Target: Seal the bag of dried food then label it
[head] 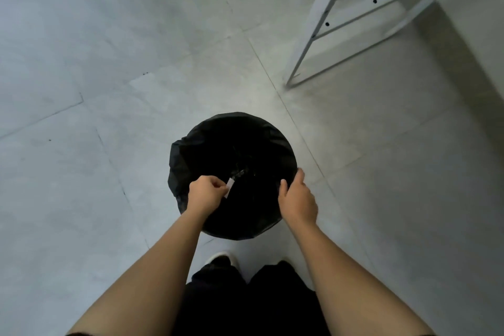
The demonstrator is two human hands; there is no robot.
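Left grip [204, 194] pinches a small white paper strip [229, 188] over the round black bag-lined bin [181, 155] on the grey floor [109, 90], right grip [298, 199] clasps its rim; the dried-food bag is out of view, so labelling seems done, this strip perhaps its backing.
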